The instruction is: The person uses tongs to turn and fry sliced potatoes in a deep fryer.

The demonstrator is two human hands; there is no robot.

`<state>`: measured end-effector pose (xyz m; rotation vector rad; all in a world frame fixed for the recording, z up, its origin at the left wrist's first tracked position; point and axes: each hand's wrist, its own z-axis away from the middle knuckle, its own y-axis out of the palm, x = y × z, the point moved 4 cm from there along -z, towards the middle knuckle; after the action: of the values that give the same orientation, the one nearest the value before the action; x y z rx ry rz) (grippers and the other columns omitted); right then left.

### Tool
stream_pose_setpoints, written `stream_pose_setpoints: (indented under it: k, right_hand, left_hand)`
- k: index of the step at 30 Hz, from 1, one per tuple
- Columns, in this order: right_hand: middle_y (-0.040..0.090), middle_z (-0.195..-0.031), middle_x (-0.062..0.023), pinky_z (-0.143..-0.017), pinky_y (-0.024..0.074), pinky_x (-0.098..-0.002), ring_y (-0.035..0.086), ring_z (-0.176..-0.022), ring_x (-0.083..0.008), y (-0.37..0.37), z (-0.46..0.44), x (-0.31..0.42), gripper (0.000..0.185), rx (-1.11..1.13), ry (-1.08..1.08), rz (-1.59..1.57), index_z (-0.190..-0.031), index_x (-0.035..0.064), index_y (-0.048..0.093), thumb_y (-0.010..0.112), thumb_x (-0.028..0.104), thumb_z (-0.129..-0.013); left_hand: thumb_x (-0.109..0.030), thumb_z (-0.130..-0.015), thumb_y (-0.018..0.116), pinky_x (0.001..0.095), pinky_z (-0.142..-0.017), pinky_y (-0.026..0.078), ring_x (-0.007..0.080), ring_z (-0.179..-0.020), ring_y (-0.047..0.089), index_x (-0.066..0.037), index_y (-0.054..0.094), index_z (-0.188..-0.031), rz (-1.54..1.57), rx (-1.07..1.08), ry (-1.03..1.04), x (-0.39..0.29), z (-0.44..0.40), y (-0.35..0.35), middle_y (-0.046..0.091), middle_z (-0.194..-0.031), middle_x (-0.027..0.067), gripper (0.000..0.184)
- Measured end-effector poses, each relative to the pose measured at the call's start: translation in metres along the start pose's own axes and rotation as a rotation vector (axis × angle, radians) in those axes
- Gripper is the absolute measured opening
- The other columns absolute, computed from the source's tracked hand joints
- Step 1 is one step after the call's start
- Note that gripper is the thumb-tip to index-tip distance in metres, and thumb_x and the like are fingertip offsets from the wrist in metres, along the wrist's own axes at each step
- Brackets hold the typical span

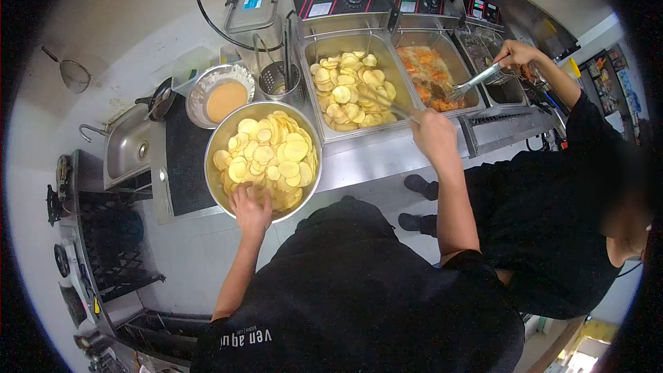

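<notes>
Left of centre: left hand (253, 208), grip loosely spread, on sliced potatoes (266, 152) in a steel bowl (215, 184). Centre: right hand (436, 139) grasps a utensil (395, 106), too blurred to identify, over slices (344, 94) in the fryer (366, 133), best stirred gently.

I operate one view, head-worn, facing forward and steeply down. It sits near, above the hands (253, 211) and counter (366, 164); its wide round field, dark at the corners, reaches the wall (155, 10).
</notes>
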<state>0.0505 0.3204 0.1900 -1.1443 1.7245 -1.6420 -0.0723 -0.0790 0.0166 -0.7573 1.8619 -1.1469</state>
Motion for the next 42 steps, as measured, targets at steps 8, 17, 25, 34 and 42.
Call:
stream_pose_setpoints:
  k: [8,17,25,34,42]
  right_hand:
    - [0.068,-0.096,-0.0186,-0.071,0.0559,-0.0474,0.07,-0.083,-0.0365,0.038,0.017,0.037,0.027,0.223,-0.144,0.095,-0.112,0.0111,0.072,0.071,0.017,-0.085]
    - [0.068,-0.072,-0.0203,-0.062,0.0561,-0.0459,0.07,-0.067,-0.0366,0.039,0.008,0.043,0.014,-0.067,-0.303,0.072,-0.078,0.0028,0.07,0.058,0.007,-0.082]
    - [0.069,-0.076,-0.0226,-0.067,0.0568,-0.0478,0.071,-0.073,-0.0389,0.037,-0.003,0.007,0.018,0.038,-0.151,0.099,-0.087,0.0011,0.074,0.058,0.009,-0.085]
    - [0.071,-0.089,-0.0226,-0.08,0.0546,-0.0499,0.07,-0.087,-0.0391,0.003,0.003,-0.004,0.026,0.075,0.022,-0.026,-0.112,0.0146,0.075,0.062,0.022,-0.091]
    - [0.07,-0.089,-0.0222,-0.077,0.0535,-0.0491,0.069,-0.086,-0.0397,0.016,-0.015,-0.01,0.025,-0.01,0.034,-0.009,-0.114,0.0149,0.074,0.065,0.02,-0.091]
  left_hand:
    - [-0.027,-0.086,0.068,0.057,-0.108,0.033,0.0342,-0.12,0.052,-0.006,0.068,-0.102,0.016,0.0,-0.004,0.001,0.0,0.0,0.059,-0.118,0.0131,0.027]
    - [-0.027,-0.088,0.068,0.0494,-0.104,0.037,0.0331,-0.116,0.054,-0.008,0.068,-0.101,-0.032,-0.029,-0.015,-0.002,0.001,-0.003,0.06,-0.118,0.0123,0.023]
    - [-0.029,-0.087,0.068,0.0566,-0.11,0.032,0.034,-0.123,0.05,-0.007,0.069,-0.105,0.006,-0.004,-0.041,0.002,0.002,0.001,0.058,-0.121,0.0126,0.028]
    - [-0.025,-0.086,0.07,0.0504,-0.105,0.036,0.0333,-0.118,0.052,-0.009,0.069,-0.1,-0.034,-0.064,0.012,-0.005,0.001,-0.005,0.06,-0.117,0.012,0.021]
    - [-0.026,-0.086,0.069,0.054,-0.109,0.033,0.034,-0.121,0.051,-0.007,0.069,-0.104,-0.003,-0.014,-0.001,-0.002,0.001,-0.001,0.059,-0.121,0.0126,0.026]
